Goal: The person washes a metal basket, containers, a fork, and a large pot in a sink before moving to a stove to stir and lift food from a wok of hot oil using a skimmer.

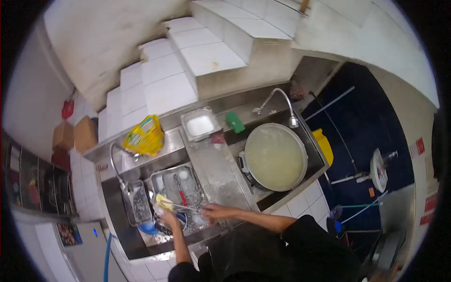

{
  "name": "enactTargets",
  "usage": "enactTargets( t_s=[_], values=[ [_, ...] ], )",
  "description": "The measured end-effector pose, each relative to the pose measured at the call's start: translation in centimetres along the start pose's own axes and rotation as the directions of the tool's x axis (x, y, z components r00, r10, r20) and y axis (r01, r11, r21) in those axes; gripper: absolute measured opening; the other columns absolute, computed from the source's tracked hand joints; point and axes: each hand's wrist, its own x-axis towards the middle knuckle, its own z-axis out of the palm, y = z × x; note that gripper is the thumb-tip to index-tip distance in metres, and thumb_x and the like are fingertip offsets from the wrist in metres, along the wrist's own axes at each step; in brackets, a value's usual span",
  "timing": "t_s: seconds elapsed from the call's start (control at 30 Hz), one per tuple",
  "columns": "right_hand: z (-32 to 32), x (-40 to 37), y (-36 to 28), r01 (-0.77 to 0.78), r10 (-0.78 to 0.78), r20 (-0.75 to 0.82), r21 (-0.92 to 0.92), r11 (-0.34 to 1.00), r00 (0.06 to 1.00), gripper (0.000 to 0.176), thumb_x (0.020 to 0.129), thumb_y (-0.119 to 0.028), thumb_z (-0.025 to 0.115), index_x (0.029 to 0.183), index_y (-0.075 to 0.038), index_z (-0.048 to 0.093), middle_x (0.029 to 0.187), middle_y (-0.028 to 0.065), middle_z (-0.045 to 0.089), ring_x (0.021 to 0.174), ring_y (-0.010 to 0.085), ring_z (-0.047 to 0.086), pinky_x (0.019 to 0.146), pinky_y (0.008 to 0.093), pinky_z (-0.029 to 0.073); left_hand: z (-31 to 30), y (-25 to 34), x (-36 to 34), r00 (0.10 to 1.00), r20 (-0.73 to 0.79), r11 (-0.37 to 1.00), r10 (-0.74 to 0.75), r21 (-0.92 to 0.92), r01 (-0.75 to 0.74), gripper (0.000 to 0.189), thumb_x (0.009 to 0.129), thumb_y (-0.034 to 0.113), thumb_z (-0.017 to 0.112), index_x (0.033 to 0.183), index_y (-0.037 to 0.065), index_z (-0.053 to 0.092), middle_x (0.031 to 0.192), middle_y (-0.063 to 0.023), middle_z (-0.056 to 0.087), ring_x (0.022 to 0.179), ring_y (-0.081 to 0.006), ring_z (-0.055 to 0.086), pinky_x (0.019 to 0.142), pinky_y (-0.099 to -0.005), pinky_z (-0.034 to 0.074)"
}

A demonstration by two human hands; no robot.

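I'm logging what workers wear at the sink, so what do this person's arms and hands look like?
The left hand and right hand are both bare, without gloves. Black sleeves leave the forearms uncovered. No sleeve markings or watch can be made out; rings would be too small to tell.

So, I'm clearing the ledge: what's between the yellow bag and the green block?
A metal tray and a small reddish item, in the head view.

Left hand (167, 217) blurred, blue bowl (148, 228) partly hidden, shelf items (34, 193) too small to tell, stairs (211, 55) cut off
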Motion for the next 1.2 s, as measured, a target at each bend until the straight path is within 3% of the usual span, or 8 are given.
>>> enactTargets(
  t_s=[0.2,0.33,0.63,0.73,0.8,0.93,1.0,1.2],
  values=[
    [-0.2,11.0,4.1,-0.018,-0.002,-0.581,-0.029,0.999,0.814,0.056,0.092,-0.039,0.047,0.133,-0.003,0.034,0.113,0.0118,0.054,0.094,0.0180,0.057,0.077,0.0329,0.049,6.2,1.3,-7.8,0.835,0.353,0.772,0.422,0.344,-0.535,0.027,0.089,0.019,0.052,0.105,-0.003,0.048,0.091,-0.0143,0.056,0.076,-0.0214,0.052,0.071,-0.0370,0.044],
    [2.9,7.1,0.4,0.095,0.027,-0.245,0.472,0.876,0.969,0.068,0.087,-0.054,0.046,0.138,-0.012,0.028,0.142,0.0107,0.028,0.130,0.0242,0.026,0.090,0.0439,0.042,5.7,3.2,-8.7,0.942,0.284,0.877,0.179,0.387,-0.284,0.033,0.085,0.020,0.057,0.105,-0.004,0.049,0.092,-0.0172,0.057,0.081,-0.0247,0.054,0.074,-0.0382,0.043],
    [-1.1,13.6,8.1,-0.348,0.369,-0.158,0.146,0.926,0.916,0.056,0.089,-0.049,0.048,0.129,-0.011,0.041,0.114,0.0094,0.056,0.098,0.0202,0.055,0.079,0.0363,0.047,-0.9,-0.3,-12.0,0.910,0.378,0.780,0.173,0.512,-0.361,0.043,0.092,0.037,0.046,0.107,-0.002,0.050,0.095,-0.0138,0.056,0.081,-0.0232,0.054,0.073,-0.0352,0.044],
    [-7.7,7.8,9.9,0.251,-0.322,-0.308,-0.248,0.936,0.895,0.029,0.085,-0.029,0.055,0.101,-0.006,0.059,0.092,0.0109,0.062,0.088,0.0186,0.057,0.074,0.0361,0.046,-0.6,1.2,-10.3,0.931,0.247,0.753,0.269,0.549,-0.363,0.045,0.095,0.038,0.039,0.108,-0.004,0.048,0.092,-0.0177,0.056,0.078,-0.0262,0.053,0.069,-0.0375,0.044],
    [-15.5,1.9,11.4,0.264,-0.484,-0.781,-0.409,0.874,0.394,0.015,0.073,-0.003,0.058,0.087,-0.006,0.059,0.082,0.0102,0.061,0.074,0.0254,0.059,0.067,0.0350,0.047,1.8,2.3,-9.3,0.940,0.243,0.683,0.240,0.646,-0.341,0.045,0.095,0.038,0.040,0.101,-0.005,0.051,0.084,-0.0164,0.055,0.074,-0.0255,0.051,0.066,-0.0372,0.043],
    [-35.1,-5.6,27.0,-0.300,-0.355,-0.931,-0.316,0.900,-0.088,0.033,0.083,-0.018,0.055,0.112,-0.001,0.055,0.111,0.0184,0.056,0.104,0.0282,0.053,0.089,0.0393,0.041,10.2,3.6,-8.0,0.832,0.497,0.573,0.246,0.618,-0.538,0.037,0.094,0.031,0.041,0.089,-0.005,0.049,0.074,-0.0119,0.052,0.065,-0.0212,0.050,0.061,-0.0333,0.042],
    [-41.9,-10.5,25.6,-0.459,0.121,-0.992,0.121,0.880,-0.031,0.053,0.086,-0.023,0.052,0.131,0.000,0.037,0.125,0.0189,0.049,0.116,0.0327,0.046,0.097,0.0422,0.036,16.4,4.2,-8.2,0.810,0.539,0.563,0.230,0.606,-0.563,0.037,0.094,0.032,0.042,0.091,-0.005,0.050,0.075,-0.0112,0.053,0.066,-0.0200,0.050,0.061,-0.0322,0.042],
    [-54.2,-9.4,29.4,-0.416,0.270,-0.938,0.162,0.895,0.215,0.052,0.086,-0.023,0.052,0.130,0.002,0.039,0.124,0.0205,0.049,0.116,0.0351,0.045,0.097,0.0437,0.035,31.5,2.9,-6.7,0.689,0.687,0.361,0.230,0.598,-0.716,0.031,0.092,0.027,0.047,0.095,-0.002,0.056,0.077,-0.0115,0.059,0.070,-0.0170,0.055,0.062,-0.0311,0.044]
  ],
)
